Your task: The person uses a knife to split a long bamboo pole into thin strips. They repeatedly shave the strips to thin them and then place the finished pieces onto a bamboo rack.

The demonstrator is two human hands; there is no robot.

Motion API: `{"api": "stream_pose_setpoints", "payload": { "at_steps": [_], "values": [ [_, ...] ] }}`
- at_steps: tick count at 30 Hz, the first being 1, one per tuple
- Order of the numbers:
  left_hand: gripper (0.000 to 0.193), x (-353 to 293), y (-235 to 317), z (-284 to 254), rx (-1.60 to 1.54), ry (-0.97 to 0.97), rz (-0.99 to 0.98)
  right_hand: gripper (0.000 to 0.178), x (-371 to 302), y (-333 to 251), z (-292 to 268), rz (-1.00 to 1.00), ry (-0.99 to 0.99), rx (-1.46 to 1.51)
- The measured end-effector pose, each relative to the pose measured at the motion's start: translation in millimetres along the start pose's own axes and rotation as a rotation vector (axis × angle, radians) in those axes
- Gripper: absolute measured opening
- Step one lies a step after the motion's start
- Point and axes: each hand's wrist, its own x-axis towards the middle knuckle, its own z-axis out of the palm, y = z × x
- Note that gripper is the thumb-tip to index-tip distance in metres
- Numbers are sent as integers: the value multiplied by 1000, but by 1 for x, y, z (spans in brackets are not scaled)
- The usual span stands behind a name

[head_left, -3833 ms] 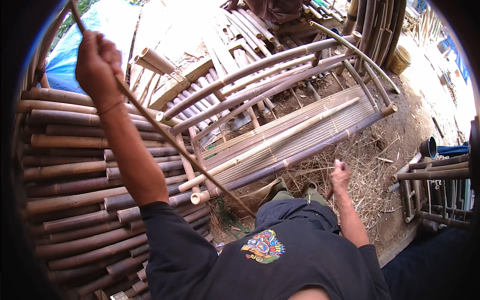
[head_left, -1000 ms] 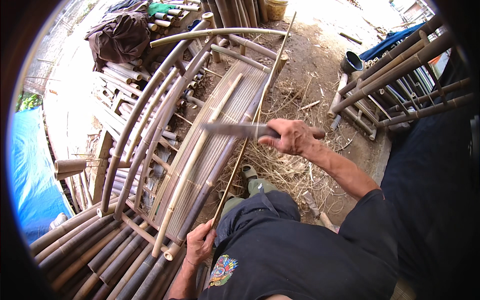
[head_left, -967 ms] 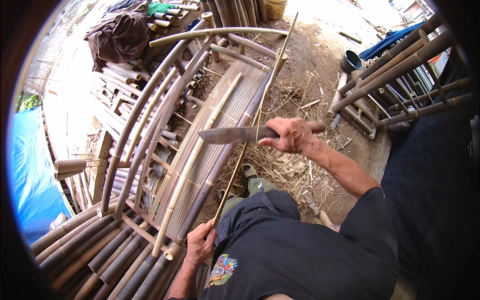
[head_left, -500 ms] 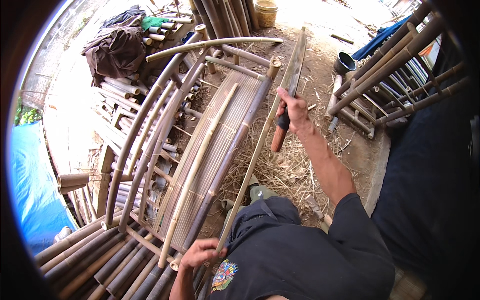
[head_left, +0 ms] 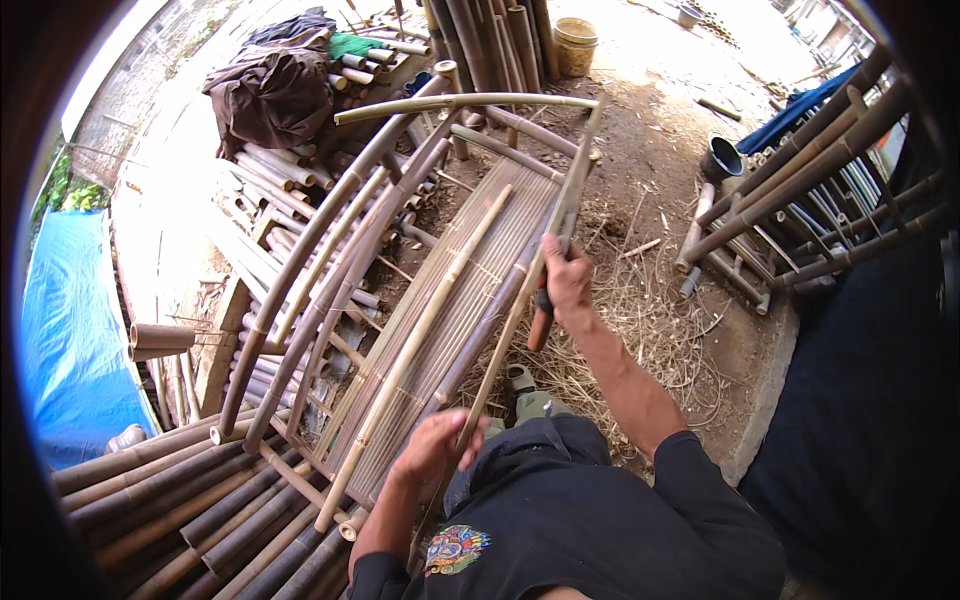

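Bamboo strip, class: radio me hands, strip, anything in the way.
Left hand at bamboo strip; right hand gripping knife beside it. Strip slanting between hands. Possible obstruction: bamboo bench, close on left.

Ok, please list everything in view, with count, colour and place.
Slatted bamboo bench: one, brown, centre
Straight bamboo pole: one, pale, on its seat
Curved bamboo pole: one, pale, bench's far end
Long bamboo strip: one, tan, along bench's front
Long knife: one, grey blade, brown handle, beside strip
Stacked bamboo poles: many, brown, lower left
Upright bamboo poles: several, dark, top
Cut bamboo lengths: many, pale, behind bench
Crumpled cloth: one, brown, upper left
Large sheet: one, blue, left
Round bucket: one, yellowish, top
Round container: one, black, upper right
Barred bamboo frame: one, brown, right
Thin shavings: many, pale, on ground
Shirt: one, black, bottom
Left grip: one, at strip, hold unclear
Right grip: one, around knife
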Motion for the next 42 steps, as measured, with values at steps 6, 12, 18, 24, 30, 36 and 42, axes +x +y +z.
{"api": "stream_pose_setpoints", "payload": {
  "at_steps": [6,12,18,24,30,36,42],
  "values": [
    [43,-166,-42,-106,760,458,-380,26,107,66,-27,143,401,-213],
    [32,-223,-8,-121,1206,1020,-115,69,122,151,45,207,279,-558],
    [29,-185,65,-131,1471,1094,-103,30,170,204,182,171,-22,-764],
    [28,-136,168,-136,1394,1065,-337,29,304,262,244,205,-106,-795],
    [30,-78,229,-159,1340,1069,-426,32,373,307,253,243,-110,-885],
    [30,-47,257,-185,1321,1002,-446,31,414,329,239,214,-80,-884],
    [29,-5,233,-266,1277,1068,-274,44,418,325,251,147,90,-930]
  ]
}}
